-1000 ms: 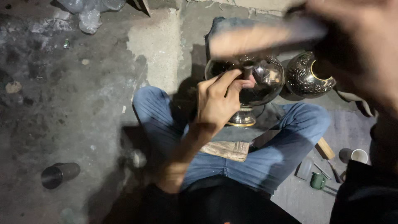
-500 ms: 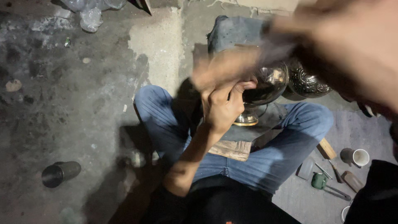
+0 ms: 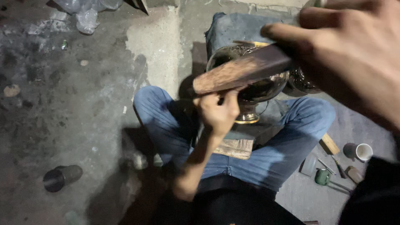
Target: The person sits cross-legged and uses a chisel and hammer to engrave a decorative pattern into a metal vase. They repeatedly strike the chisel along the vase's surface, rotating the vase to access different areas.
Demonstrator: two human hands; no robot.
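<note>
**Both hands on tools over the metal bowl**

Right hand [image 3: 358, 62], close to the camera at 2 o'clock and blurred, has its grip clenched around the dark handle of a wooden mallet [image 3: 241, 71]. The mallet's worn, reddish-brown head points toward 9 o'clock and lies across the front of the bowl [image 3: 260, 87].

Left hand [image 3: 217, 112] is at centre, fingers curled tight at the bowl's near side. It seems to pinch a thin tool against the metal, but the tool itself is too hidden to name.

The bowl stands between the crossed legs, its footed base [image 3: 246, 117] brass-coloured and resting on a block of wood [image 3: 235, 146] in the lap. The body is round, dark and glossy, with a raised pattern near the rim. How much of the surface is worked cannot be told from here; the pattern shows only along the upper band, the lower belly reads smooth. A second rounded metal vessel [image 3: 302, 81] sits just behind it at 3 o'clock.

The floor [image 3: 75, 104] is rough, stained concrete. A dark metal cup [image 3: 61, 178] lies on its side at 8 o'clock. At 4 o'clock are a white cup [image 3: 363, 152], a small green cup [image 3: 322, 176] and a few thin hand tools [image 3: 333, 164].
</note>
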